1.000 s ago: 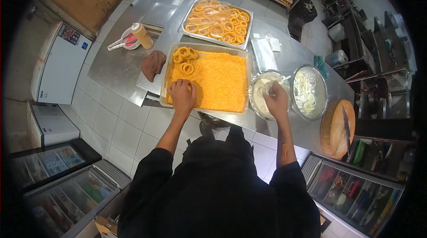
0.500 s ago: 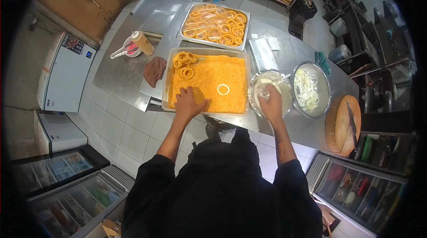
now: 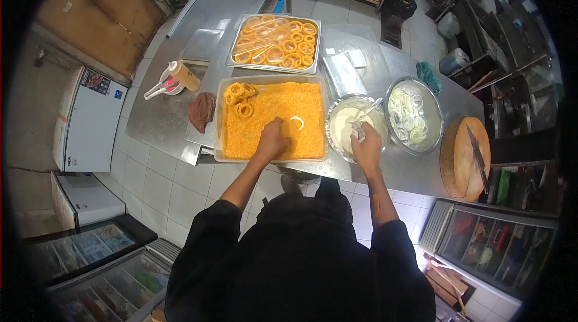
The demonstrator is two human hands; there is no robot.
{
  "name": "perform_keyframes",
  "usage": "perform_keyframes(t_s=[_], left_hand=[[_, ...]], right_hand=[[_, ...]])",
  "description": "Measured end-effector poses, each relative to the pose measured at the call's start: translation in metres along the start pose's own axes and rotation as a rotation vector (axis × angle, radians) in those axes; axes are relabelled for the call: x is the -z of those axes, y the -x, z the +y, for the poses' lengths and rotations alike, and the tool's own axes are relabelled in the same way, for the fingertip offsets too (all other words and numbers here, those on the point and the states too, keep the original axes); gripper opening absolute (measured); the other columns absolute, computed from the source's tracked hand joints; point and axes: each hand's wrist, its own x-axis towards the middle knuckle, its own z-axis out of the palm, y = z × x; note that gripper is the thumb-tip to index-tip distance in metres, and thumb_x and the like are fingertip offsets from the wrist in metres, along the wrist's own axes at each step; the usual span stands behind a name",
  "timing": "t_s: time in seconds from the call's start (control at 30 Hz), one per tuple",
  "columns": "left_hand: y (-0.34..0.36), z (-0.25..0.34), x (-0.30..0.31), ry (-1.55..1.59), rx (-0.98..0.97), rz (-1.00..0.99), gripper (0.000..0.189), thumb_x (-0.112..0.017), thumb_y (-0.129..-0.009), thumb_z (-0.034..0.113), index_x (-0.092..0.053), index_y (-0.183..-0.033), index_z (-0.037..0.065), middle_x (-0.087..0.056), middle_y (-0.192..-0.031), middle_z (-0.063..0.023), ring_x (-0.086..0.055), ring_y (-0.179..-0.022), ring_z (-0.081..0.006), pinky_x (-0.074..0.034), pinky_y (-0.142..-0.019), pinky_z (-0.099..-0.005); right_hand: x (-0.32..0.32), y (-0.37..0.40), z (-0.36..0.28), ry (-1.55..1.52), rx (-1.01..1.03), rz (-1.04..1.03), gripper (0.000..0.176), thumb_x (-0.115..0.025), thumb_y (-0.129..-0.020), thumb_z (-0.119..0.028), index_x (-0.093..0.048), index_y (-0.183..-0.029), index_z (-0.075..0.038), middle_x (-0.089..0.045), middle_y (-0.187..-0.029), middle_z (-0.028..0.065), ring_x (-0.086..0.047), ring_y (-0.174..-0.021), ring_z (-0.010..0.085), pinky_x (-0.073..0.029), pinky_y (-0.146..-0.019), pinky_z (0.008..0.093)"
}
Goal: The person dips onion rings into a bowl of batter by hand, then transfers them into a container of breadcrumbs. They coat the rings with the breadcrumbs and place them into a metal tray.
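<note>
My left hand [image 3: 273,139] is down in the orange breadcrumbs [image 3: 253,135], fingers curled together into them, just left of a pale onion ring [image 3: 297,123]. The ring's left side is hidden, so only a curved part shows. My right hand [image 3: 366,144] is over the metal bowl of creamy batter [image 3: 343,123], its fingers closed and coated pale; what they hold, if anything, cannot be made out. A spoon-like utensil [image 3: 374,105] leans in that bowl. Several crumbed rings [image 3: 239,93] are piled in the far left corner of the crumb tub [image 3: 326,118].
Behind the tub, a metal tray [image 3: 318,51] holds crumbed rings under plastic film. To the right are a bowl of raw onion rings [image 3: 409,117] and a round chopping board [image 3: 460,168] with a knife [image 3: 477,150]. A squeeze bottle [image 3: 185,77] and brown cloth [image 3: 202,111] lie left.
My left hand has moved right and closed in the crumbs by the ring, which now shows only partly. My right hand stays over the batter bowl. The view has shifted slightly.
</note>
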Motion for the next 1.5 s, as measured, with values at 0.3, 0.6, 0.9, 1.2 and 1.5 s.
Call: perform_keyframes(t_s=[0.3,0.6,0.9,1.2,1.5], left_hand=[[0.038,0.048,0.002,-0.395,-0.031,0.149,0.092,-0.097,-0.066,0.034,-0.051,-0.133,-0.01,-0.065,-0.11,-0.0301,-0.066,-0.101,-0.0478,-0.055,-0.09,-0.052],[-0.002,0.009,0.014,0.003,-0.09,0.079,0.051,-0.082,-0.076,0.011,-0.066,-0.122,-0.006,-0.072,-0.108,-0.0307,-0.071,-0.104,-0.0456,-0.058,-0.089,-0.0484],[-0.083,0.062,0.006,-0.119,-0.207,-0.008,0.043,-0.069,-0.09,0.011,-0.065,-0.132,0.01,-0.068,-0.123,-0.0226,-0.063,-0.12,-0.0459,-0.055,-0.098,-0.05],[-0.098,0.052,-0.013,-0.282,-0.339,-0.179,0.04,-0.078,-0.088,0.03,-0.072,-0.123,0.012,-0.069,-0.125,-0.0171,-0.063,-0.123,-0.0397,-0.055,-0.1,-0.0481],[-0.043,0.05,0.03,-0.176,-0.271,-0.299,0.069,-0.07,-0.094,0.051,-0.054,-0.148,0.013,-0.052,-0.152,-0.0196,-0.044,-0.144,-0.039,-0.035,-0.118,-0.0564]], right_hand=[[-0.005,0.004,0.002,-0.009,-0.007,-0.008,0.034,-0.074,-0.082,-0.011,-0.069,-0.112,0.005,-0.073,-0.102,0.0293,-0.07,-0.099,0.0481,-0.055,-0.086,0.0501],[-0.004,0.004,0.0,0.018,-0.027,-0.016,0.03,-0.074,-0.082,-0.013,-0.069,-0.109,-0.001,-0.072,-0.099,0.0269,-0.069,-0.098,0.0487,-0.055,-0.084,0.052],[-0.003,0.003,0.001,0.061,-0.078,-0.063,0.035,-0.074,-0.083,-0.015,-0.069,-0.115,-0.001,-0.073,-0.106,0.0255,-0.069,-0.1,0.0458,-0.055,-0.087,0.0517],[-0.004,0.005,0.003,0.045,-0.072,-0.068,0.034,-0.073,-0.085,-0.016,-0.069,-0.115,-0.001,-0.072,-0.105,0.026,-0.069,-0.099,0.0461,-0.055,-0.085,0.0522],[-0.002,0.004,-0.003,0.026,-0.034,-0.029,0.035,-0.073,-0.083,-0.014,-0.069,-0.115,0.0,-0.072,-0.1,0.0294,-0.069,-0.098,0.0492,-0.055,-0.085,0.0522]])
